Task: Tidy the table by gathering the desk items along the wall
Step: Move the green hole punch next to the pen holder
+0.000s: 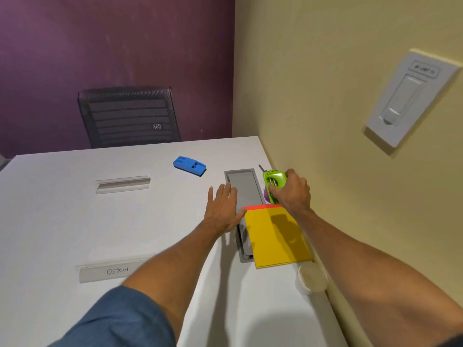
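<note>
"OSTRICH" on clear name holder (110, 271)

Single head-mounted view, taken from above my own forearms and angled forward and down across the white rectangular table (75, 221). The wide lens bends the yellow wall (350, 96) on my right and the purple wall (112, 41) ahead, which meet at a corner near centre frame. My left hand (221, 209) and right hand (292, 191) lie at mid-distance; the black mesh chair (127, 116) stands farthest off, beyond the table's far edge.
</note>
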The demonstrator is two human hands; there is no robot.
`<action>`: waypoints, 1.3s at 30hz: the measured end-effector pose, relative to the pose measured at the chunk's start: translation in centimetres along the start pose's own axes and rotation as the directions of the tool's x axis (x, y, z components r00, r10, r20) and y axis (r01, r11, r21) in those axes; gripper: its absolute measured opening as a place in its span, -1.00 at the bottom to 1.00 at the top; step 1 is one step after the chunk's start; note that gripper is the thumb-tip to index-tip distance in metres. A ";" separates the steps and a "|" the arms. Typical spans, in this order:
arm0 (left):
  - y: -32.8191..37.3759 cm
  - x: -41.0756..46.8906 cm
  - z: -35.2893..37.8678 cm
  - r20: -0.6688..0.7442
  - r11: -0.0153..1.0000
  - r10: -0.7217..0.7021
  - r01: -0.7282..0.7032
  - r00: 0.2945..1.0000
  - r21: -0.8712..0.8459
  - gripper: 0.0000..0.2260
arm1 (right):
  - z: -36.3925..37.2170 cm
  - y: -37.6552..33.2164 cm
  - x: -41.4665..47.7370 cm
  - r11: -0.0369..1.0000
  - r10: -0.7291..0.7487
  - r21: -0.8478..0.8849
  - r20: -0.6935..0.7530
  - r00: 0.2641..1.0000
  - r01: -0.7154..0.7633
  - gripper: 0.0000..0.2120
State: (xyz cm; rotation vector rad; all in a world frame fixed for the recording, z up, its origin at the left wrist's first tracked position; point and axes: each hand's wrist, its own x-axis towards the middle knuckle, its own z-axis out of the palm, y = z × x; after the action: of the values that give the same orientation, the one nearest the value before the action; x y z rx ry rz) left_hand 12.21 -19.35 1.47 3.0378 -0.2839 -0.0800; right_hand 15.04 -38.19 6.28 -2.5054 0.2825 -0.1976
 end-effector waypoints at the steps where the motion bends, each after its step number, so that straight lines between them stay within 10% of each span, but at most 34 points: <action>1: -0.5 0.6 0.4 0.006 1.000 -0.004 0.004 1.000 0.009 -0.34 | 0.2 -0.2 1.0 1.000 0.008 -0.004 -0.003 1.000 -0.008 -0.52; 18: -6.0 13.7 11.3 0.161 0.990 -0.121 0.132 0.980 -0.057 -0.32 | 7.8 0.4 19.1 0.995 -0.027 -0.099 0.019 0.999 0.029 -0.49; 39: -6.9 17.3 18.1 -0.014 0.980 -0.170 0.168 0.985 -0.103 -0.33 | 17.3 3.6 27.5 0.971 0.144 -0.230 0.310 0.940 -0.072 -0.44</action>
State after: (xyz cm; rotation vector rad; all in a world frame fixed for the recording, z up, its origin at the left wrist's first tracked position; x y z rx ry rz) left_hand 29.37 -17.35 -17.93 2.9526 -0.0179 -0.0683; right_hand 44.58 -38.21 -7.70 -2.6723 0.3184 0.3066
